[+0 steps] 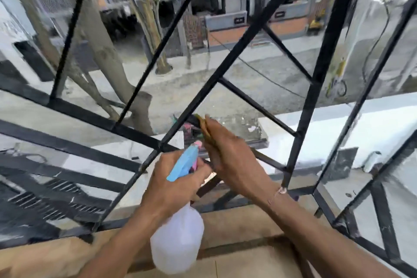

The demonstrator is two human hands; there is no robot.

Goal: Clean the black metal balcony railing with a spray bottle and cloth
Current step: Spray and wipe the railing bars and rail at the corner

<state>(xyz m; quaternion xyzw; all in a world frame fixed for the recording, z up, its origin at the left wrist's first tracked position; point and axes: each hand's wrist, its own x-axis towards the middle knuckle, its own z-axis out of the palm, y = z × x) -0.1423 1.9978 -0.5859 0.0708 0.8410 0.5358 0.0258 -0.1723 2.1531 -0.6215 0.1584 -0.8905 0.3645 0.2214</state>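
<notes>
The black metal railing [228,63] fills the view with crossing diagonal and upright bars. My left hand [171,185] grips the neck of a spray bottle [178,239] with a translucent white body and a blue and pink trigger head, its nozzle pointing at the bars. My right hand [232,160] holds a small olive-brown cloth [203,126] pressed against a diagonal bar just above the nozzle. Most of the cloth is hidden under my fingers.
A tan ledge [248,223] runs along the foot of the railing below my arms. Beyond the bars lie a street, tree trunks [108,56], a white rooftop [338,124] and buildings far below.
</notes>
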